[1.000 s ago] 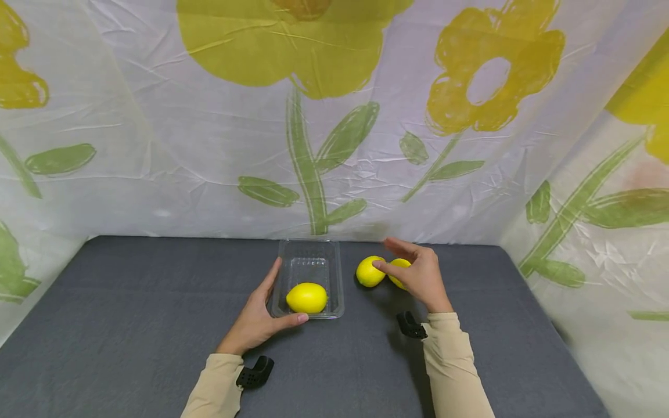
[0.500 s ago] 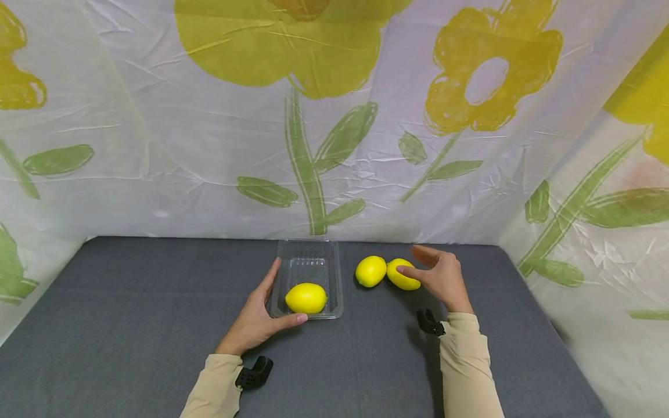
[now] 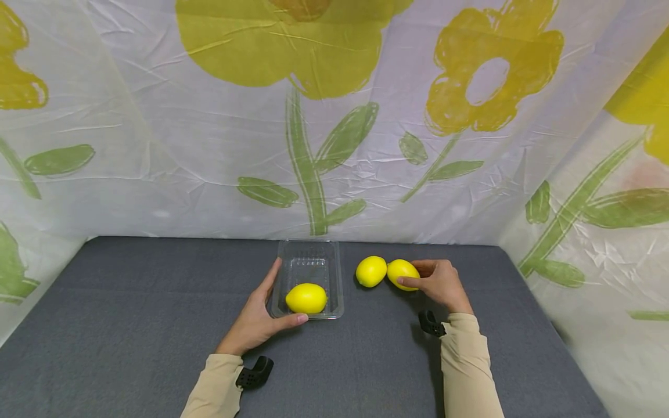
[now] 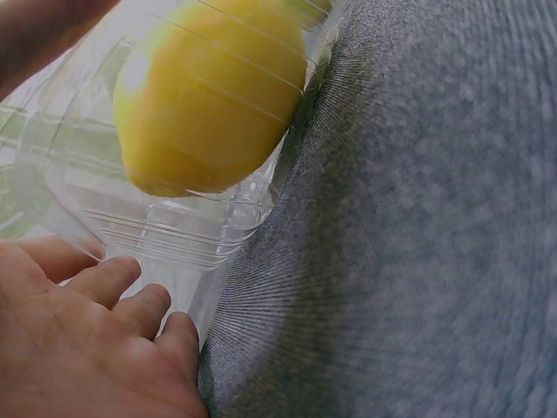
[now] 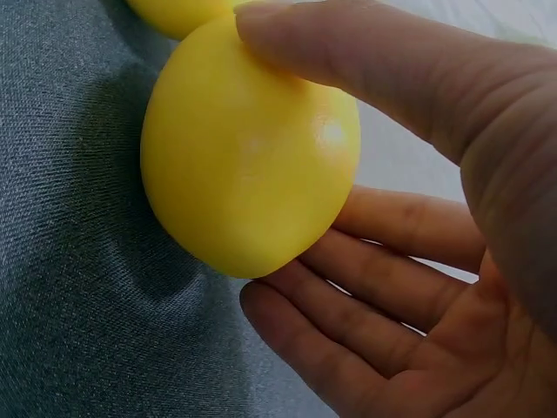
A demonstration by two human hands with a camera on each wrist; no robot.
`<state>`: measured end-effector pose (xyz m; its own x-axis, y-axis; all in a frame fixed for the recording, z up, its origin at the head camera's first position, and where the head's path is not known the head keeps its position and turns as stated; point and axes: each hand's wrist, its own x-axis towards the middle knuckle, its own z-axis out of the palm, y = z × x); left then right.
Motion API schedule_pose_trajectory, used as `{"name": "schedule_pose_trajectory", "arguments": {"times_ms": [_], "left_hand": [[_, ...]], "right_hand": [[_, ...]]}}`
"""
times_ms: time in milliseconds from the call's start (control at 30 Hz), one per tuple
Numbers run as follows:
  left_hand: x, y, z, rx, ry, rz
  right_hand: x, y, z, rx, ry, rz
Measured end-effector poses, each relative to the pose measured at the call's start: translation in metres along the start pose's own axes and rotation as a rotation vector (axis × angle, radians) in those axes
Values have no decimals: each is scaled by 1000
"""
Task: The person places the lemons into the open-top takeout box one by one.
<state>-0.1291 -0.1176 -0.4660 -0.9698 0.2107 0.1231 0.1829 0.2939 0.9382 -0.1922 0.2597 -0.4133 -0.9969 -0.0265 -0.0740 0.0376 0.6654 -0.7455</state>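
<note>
Three yellow lemons are in the head view. One lemon point(image 3: 306, 298) lies in the near part of a clear plastic container point(image 3: 334, 261). The left hand point(image 3: 253, 322) spans the container's near left corner, fingers along its left side and thumb along the near edge. Its fingertips point(image 4: 155, 305) rest against the clear wall in the left wrist view. The right hand point(image 3: 443, 285) holds the rightmost lemon point(image 3: 401, 274), thumb on the near side and fingers behind it. That lemon sits on the cloth against the middle lemon point(image 3: 370, 271).
A dark grey cloth point(image 3: 157, 307) covers the table. Behind and beside it hangs a white curtain point(image 3: 198, 145) printed with yellow flowers. Black bands point(image 3: 255, 373) are on both wrists.
My right hand has moved right from above the two lemons and come down, its thumb and fingers closing around the rightmost one. The left hand and the container have stayed in place.
</note>
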Motion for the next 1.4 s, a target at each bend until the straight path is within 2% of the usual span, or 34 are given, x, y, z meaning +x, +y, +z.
{"name": "schedule_pose_trajectory", "arguments": {"times_ms": [400,900,1100,1400], "left_hand": [[-1,0,0,-16,0,-11],[-1,-1,0,-25,-3,-23],[-1,-1,1,-26,-9,-9],[0,1,-1,-39,3,-6]], "right_hand": [[-2,0,0,40,90,-53],[-10,-41,8,70,156,-177],[-12,-58,24,135,143,-255],[-5,-81,54,174,39,-351]]}}
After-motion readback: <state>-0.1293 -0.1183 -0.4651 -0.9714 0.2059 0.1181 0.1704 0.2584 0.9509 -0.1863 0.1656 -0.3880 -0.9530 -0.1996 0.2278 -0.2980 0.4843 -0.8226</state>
